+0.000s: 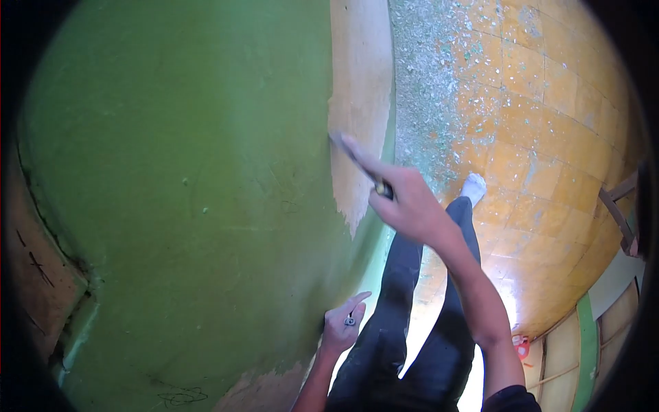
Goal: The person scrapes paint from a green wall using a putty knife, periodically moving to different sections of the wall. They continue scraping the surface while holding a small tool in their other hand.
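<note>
My right hand [410, 202] is closed around the dark handle of a scraper [357, 163], its index finger stretched along the tool. The thin blade's tip meets the edge between the green paint on the wall [206, 137] and a bare, pale strip [360, 89]. Lower down, my left hand [342, 328] is at the painted wall with a finger extended and no tool visible in it. A ring shows on one finger, and part of that hand is hidden against the wall.
Pale paint flakes [425, 89] lie thick along the wall's foot and scatter over the orange tiled floor [549, 137]. My legs and a socked foot [473, 187] are beside the wall. A brown frame [621, 213] and a red object [522, 347] are at the right.
</note>
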`<action>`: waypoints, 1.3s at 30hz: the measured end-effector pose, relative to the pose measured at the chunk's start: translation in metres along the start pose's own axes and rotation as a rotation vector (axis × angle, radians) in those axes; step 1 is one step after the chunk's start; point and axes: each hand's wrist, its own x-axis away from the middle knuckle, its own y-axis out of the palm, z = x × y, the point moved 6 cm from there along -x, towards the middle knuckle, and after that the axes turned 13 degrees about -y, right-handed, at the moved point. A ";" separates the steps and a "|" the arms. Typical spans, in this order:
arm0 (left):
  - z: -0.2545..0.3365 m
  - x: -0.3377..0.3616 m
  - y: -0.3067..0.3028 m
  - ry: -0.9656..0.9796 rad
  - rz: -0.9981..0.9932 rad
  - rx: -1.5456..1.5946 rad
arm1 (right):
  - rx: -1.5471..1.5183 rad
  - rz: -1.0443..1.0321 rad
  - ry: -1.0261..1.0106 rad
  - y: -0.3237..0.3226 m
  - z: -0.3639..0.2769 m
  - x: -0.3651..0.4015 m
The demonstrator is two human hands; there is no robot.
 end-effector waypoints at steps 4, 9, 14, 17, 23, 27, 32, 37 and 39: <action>-0.002 -0.003 0.005 -0.006 -0.021 0.004 | 0.115 -0.020 -0.018 -0.027 0.002 -0.039; -0.005 -0.004 0.002 -0.131 -0.088 -0.021 | 0.151 -0.182 0.075 -0.015 -0.004 -0.006; -0.004 -0.011 0.006 0.000 0.007 0.036 | 0.169 -0.254 0.122 -0.036 0.001 -0.033; -0.005 0.003 0.006 -0.112 -0.052 0.008 | 0.070 -0.005 -0.030 -0.009 0.008 -0.007; 0.004 -0.003 0.001 -0.096 -0.063 0.036 | 0.170 0.025 0.083 -0.038 -0.002 -0.062; 0.011 -0.008 0.001 -0.051 -0.049 0.079 | 0.065 0.029 -0.052 -0.013 -0.002 -0.022; 0.009 -0.016 0.005 -0.062 -0.065 0.078 | 0.184 -0.014 0.082 -0.039 -0.001 -0.063; 0.006 -0.020 0.006 -0.147 -0.054 0.113 | 0.134 0.005 -0.058 -0.003 -0.001 -0.005; -0.008 -0.013 0.015 -0.178 -0.027 0.154 | 0.179 -0.023 0.019 -0.001 -0.004 0.003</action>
